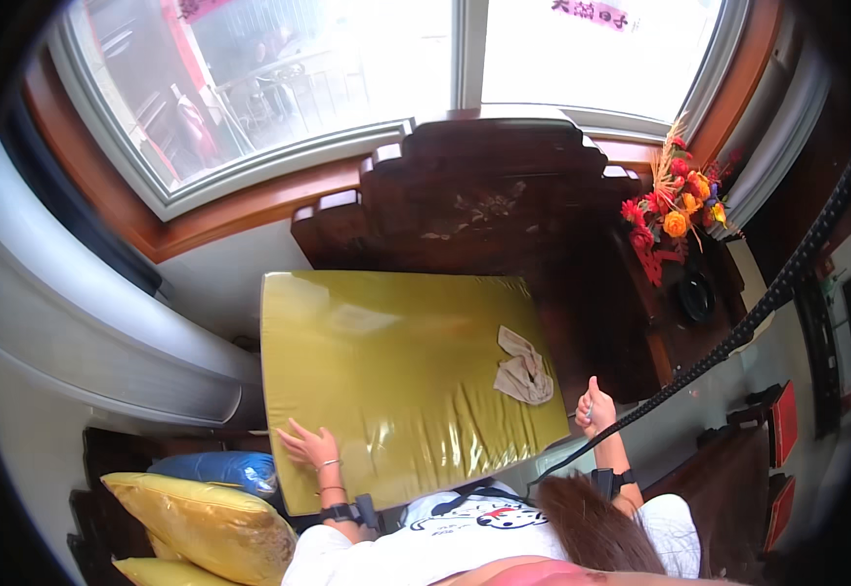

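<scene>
A large olive-yellow seat cushion (396,361) with a shiny surface lies tilted in front of me, its lower edge close to my body. My left hand (310,447) rests on its lower left part, fingers spread. Just past the cushion's lower right corner, my right hand (596,410) is closed with the thumb up. Something small and pale shows between its fingers, too little to name. A crumpled beige cloth (523,369) lies on the right side of the cushion. Each of my wrists has a dark strap.
Behind the cushion stands a dark carved wooden seat back (489,186) below windows. To the right are red and orange flowers (678,200) and a round black dish (696,296). Yellow pillows (206,513) and a blue wrapped bundle (220,471) lie at lower left. A black cord (738,337) crosses the right side.
</scene>
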The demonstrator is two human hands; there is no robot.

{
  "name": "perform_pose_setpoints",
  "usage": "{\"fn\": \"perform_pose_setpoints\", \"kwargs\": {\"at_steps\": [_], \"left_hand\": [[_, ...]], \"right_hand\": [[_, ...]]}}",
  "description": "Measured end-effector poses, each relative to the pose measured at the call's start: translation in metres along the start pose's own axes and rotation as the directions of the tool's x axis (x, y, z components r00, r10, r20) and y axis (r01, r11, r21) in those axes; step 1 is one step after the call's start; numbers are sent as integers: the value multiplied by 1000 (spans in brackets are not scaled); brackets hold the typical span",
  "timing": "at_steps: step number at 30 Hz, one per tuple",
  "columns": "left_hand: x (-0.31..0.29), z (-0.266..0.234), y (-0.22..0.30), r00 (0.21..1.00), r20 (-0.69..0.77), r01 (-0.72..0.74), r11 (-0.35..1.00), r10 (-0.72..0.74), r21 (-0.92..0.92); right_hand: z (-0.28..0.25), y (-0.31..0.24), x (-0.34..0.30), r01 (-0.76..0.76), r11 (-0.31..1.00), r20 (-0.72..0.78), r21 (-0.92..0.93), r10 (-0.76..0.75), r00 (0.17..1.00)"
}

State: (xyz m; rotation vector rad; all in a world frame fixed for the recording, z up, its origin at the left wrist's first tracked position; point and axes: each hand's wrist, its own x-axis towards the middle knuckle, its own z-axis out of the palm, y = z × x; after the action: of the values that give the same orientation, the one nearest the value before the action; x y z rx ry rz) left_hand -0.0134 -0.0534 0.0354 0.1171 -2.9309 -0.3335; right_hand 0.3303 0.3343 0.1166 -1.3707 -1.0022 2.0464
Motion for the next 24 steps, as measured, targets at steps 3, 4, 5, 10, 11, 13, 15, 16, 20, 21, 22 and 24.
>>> {"fn": "perform_pose_setpoints", "kwargs": {"at_steps": [3,4,5,10,11,13,15,16,20,21,22,24], "left_hand": [[-10,-19,42,978,-36,-195,853,203,-484],[-14,-24,59,952,-82,-283,748,294,-600],[-22,-29,80,920,-18,-252,557,391,-791],[-68,-37,157,389,282,297,170,877,-940],[-80,-33,167,390,288,301,174,875,-938],[-98,-32,181,297,182,254,106,938,-961],[-99,-45,187,326,209,98,187,922,-977],[-99,-52,189,367,217,-61,256,905,-965],[-97,-11,163,411,353,-129,437,840,-890],[-102,-3,159,412,357,-142,446,838,-883],[-105,1,151,368,457,-45,506,810,-861],[-120,4,145,394,502,-49,563,770,-825]], "right_hand": [[51,10,-3,71,974,62,-216,-59,996],[60,22,12,236,905,173,-354,-185,967],[69,37,26,394,795,297,-462,-280,913],[171,48,-12,58,944,391,-324,78,917],[181,52,-14,2,972,427,-236,102,899],[190,63,-15,260,934,503,-247,-105,858],[180,75,0,27,999,602,-20,-9,798],[172,73,0,18,1000,601,-6,-11,799],[145,61,-6,-280,947,740,-159,302,601],[134,59,-5,-322,925,772,-203,353,528],[132,57,-1,-216,923,763,-318,384,519],[113,71,21,-336,882,765,-331,459,452]]}}
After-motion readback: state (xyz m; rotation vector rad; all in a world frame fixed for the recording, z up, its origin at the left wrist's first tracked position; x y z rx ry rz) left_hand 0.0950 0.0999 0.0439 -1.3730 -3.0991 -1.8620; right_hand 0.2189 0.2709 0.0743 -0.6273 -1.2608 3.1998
